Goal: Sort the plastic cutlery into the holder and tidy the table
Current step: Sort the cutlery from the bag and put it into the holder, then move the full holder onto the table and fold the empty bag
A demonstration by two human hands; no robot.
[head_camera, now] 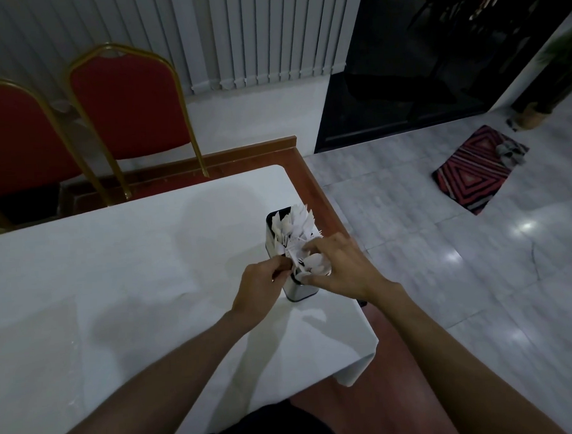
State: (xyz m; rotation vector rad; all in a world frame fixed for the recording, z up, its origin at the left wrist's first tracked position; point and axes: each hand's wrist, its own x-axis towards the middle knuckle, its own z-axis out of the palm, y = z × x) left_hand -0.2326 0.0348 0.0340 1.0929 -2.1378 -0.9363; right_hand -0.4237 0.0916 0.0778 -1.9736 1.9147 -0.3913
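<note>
A metal cutlery holder (pixel 297 290) stands near the right edge of the white-clothed table (pixel 117 289). It is full of white plastic cutlery (pixel 296 224): forks at the far end, spoons at the near end. My left hand (pixel 261 283) is at the holder's near left side, its fingers curled and pinching white cutlery there. My right hand (pixel 341 267) reaches over the near end, fingertips pinching pieces of cutlery at the holder's middle. The spoons beneath it are partly hidden.
Two red chairs with gold frames (pixel 125 105) stand behind the table at the far left. The table's wooden rim (pixel 312 183) shows at the right edge. A striped mat (pixel 476 169) lies on the tiled floor to the right.
</note>
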